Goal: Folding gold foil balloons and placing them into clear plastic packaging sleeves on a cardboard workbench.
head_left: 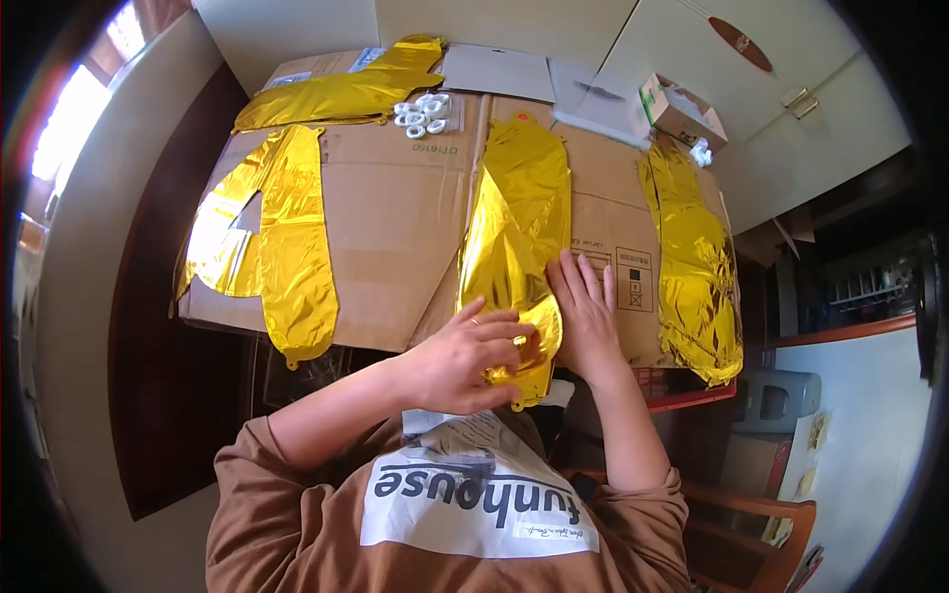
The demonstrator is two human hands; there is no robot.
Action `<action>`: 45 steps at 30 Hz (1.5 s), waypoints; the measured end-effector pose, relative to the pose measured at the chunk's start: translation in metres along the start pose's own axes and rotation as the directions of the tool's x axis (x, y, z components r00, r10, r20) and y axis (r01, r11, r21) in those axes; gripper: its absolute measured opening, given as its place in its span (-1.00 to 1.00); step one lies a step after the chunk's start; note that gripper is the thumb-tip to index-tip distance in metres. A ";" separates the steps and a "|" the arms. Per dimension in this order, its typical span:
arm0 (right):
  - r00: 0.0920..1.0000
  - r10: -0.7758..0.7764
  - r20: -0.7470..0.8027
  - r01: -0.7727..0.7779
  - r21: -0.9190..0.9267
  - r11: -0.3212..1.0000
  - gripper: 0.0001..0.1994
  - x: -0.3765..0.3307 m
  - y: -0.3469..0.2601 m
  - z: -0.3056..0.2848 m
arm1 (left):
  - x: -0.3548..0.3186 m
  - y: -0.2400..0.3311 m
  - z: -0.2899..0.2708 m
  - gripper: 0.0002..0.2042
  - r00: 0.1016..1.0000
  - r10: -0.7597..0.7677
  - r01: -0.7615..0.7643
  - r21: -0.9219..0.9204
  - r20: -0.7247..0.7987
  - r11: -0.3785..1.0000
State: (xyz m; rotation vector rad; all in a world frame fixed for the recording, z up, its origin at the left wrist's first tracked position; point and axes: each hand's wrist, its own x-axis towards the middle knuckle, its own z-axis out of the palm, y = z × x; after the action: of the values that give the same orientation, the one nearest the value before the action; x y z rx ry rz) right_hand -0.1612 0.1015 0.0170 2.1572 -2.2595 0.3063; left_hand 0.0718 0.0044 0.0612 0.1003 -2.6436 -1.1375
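Observation:
A flat gold foil balloon (515, 232) lies lengthwise down the middle of the cardboard-covered table, creased along its length, its near end reaching the table's front edge. My left hand (467, 358) rests over the near end of this balloon from the left, fingers spread and slightly bent, a ring on one finger. Beside the balloon's right edge, my right hand (589, 314) lies flat with fingers stretched out toward the far side. To the left is another gold foil balloon (297, 237) with an opening in its shape. A third gold balloon (697, 267), wrinkled, lies at the right.
Another gold balloon (336, 97) lies at the far left. Several small white rings (423, 114) sit near it on the cardboard (386, 217). At the back right stands an open carton (682, 111) holding white items. A wooden chair (751, 514) is at my right.

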 end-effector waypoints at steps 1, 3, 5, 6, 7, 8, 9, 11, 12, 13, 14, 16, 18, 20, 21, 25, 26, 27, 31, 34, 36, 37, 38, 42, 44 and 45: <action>1.000 -0.010 0.023 0.013 -0.116 0.993 -0.37 0.001 0.003 0.006 | 0.006 -0.005 0.002 -0.71 0.997 0.071 -0.072 0.034 0.020 0.997; 1.000 0.010 0.001 -0.010 -0.039 0.999 -0.40 -0.001 0.005 0.008 | 0.006 -0.014 -0.014 -0.73 1.000 0.017 -0.014 -0.179 0.012 0.984; 1.000 0.022 -0.012 -0.022 -0.027 0.999 -0.41 -0.002 0.005 0.009 | 0.004 -0.026 -0.035 -0.74 0.990 -0.006 -0.015 -0.150 -0.139 0.989; 1.000 0.022 -0.017 -0.022 -0.029 0.999 -0.42 -0.001 0.003 0.008 | 0.004 -0.040 -0.042 -0.75 0.966 -0.012 0.006 -0.027 -0.258 1.000; 1.000 0.023 -0.019 -0.023 -0.033 0.999 -0.42 -0.001 0.002 0.007 | 0.008 -0.057 -0.050 -0.74 0.944 0.038 0.037 0.221 -0.327 0.975; 1.000 0.021 -0.012 -0.021 -0.032 0.999 -0.43 -0.002 0.001 0.006 | 0.008 -0.077 -0.055 -0.65 0.939 0.059 0.080 0.382 -0.340 0.921; 1.000 0.020 -0.008 -0.021 -0.035 0.999 -0.43 -0.002 0.002 0.005 | 0.010 -0.092 -0.055 -0.59 0.956 0.008 0.125 0.434 -0.292 0.892; 1.000 0.010 -0.015 -0.010 -0.035 0.999 -0.43 0.002 0.003 0.004 | 0.016 -0.105 -0.054 -0.49 0.977 -0.053 0.153 0.507 -0.206 0.849; 1.000 0.007 -0.017 -0.008 -0.035 0.999 -0.43 0.001 0.004 0.004 | 0.022 -0.108 -0.050 -0.46 0.985 -0.057 0.133 0.517 -0.161 0.846; 1.000 0.004 -0.019 -0.005 -0.036 0.999 -0.42 0.001 0.005 0.004 | 0.025 -0.109 -0.047 -0.43 0.991 -0.061 0.114 0.526 -0.117 0.843; 1.000 -0.001 -0.018 0.000 -0.029 1.000 -0.42 0.002 0.005 0.003 | 0.027 -0.110 -0.048 -0.41 0.993 -0.062 0.105 0.529 -0.099 0.842; 1.000 -0.010 -0.019 0.010 -0.015 1.000 -0.41 0.006 0.005 -0.004 | 0.032 -0.111 -0.049 -0.38 0.996 -0.061 0.085 0.539 -0.063 0.838; 1.000 -0.016 -0.013 0.016 -0.008 1.000 -0.42 0.009 0.007 -0.010 | 0.031 -0.113 -0.049 -0.36 0.997 -0.056 0.075 0.528 -0.051 0.846; 1.000 -0.025 0.001 0.025 0.009 1.000 -0.44 0.013 0.008 -0.017 | 0.030 -0.114 -0.048 -0.35 0.998 -0.050 0.068 0.516 -0.049 0.854; 0.999 -0.031 0.010 0.030 0.023 0.999 -0.45 0.016 0.009 -0.023 | 0.031 -0.114 -0.049 -0.35 0.998 -0.044 0.065 0.511 -0.053 0.857; 0.991 -0.048 -0.126 0.060 0.092 0.994 -0.53 0.029 0.022 -0.028 | 0.031 -0.114 -0.047 -0.34 0.997 -0.042 0.066 0.515 -0.058 0.854; 0.984 -0.037 -0.171 0.057 0.111 0.992 -0.54 0.033 0.022 -0.031 | 0.031 -0.115 -0.047 -0.35 0.997 -0.036 0.063 0.517 -0.063 0.854; 0.948 -0.125 -0.294 0.125 -0.018 0.992 -0.57 0.040 0.015 -0.039 | 0.030 -0.116 -0.046 -0.35 0.997 -0.034 0.065 0.519 -0.069 0.852; 0.886 -0.359 -0.294 0.397 0.081 0.914 -0.57 0.049 -0.039 -0.034 | 0.030 -0.118 -0.047 -0.38 0.996 0.007 0.040 0.514 -0.089 0.857; 0.886 -0.375 -0.274 0.415 0.104 0.904 -0.57 0.051 -0.063 -0.002 | 0.032 -0.119 -0.049 -0.43 0.997 0.024 0.019 0.526 -0.075 0.850; 0.900 -0.350 -0.261 0.387 0.102 0.917 -0.55 0.047 -0.066 0.009 | 0.033 -0.121 -0.051 -0.44 0.995 0.069 -0.022 0.520 -0.072 0.854; 0.908 -0.339 -0.247 0.374 0.106 0.921 -0.53 0.044 -0.065 0.012 | 0.034 -0.123 -0.052 -0.45 0.993 0.092 -0.043 0.516 -0.071 0.855; 0.915 -0.328 -0.234 0.360 0.109 0.927 -0.51 0.042 -0.065 0.014 | 0.035 -0.124 -0.056 -0.46 0.993 0.096 -0.052 0.492 -0.064 0.869; 0.919 -0.335 -0.207 0.360 0.093 0.928 -0.51 0.038 -0.064 0.015 | 0.054 -0.139 -0.071 -0.47 0.991 0.084 -0.030 0.458 -0.099 0.889; 0.912 -0.342 -0.227 0.370 0.094 0.924 -0.52 0.038 -0.063 0.016 | 0.063 -0.149 -0.074 -0.47 0.990 0.072 -0.006 0.477 -0.120 0.879; 0.911 -0.340 -0.232 0.370 0.097 0.924 -0.53 0.038 -0.063 0.015 | 0.068 -0.153 -0.076 -0.47 0.991 0.073 -0.008 0.489 -0.114 0.872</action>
State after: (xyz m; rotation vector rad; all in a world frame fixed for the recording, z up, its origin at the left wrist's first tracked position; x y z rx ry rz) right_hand -0.0989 0.0590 0.0161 2.4124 -1.7380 0.6645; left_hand 0.0202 -0.1662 0.0147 0.2040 -2.7337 -0.4059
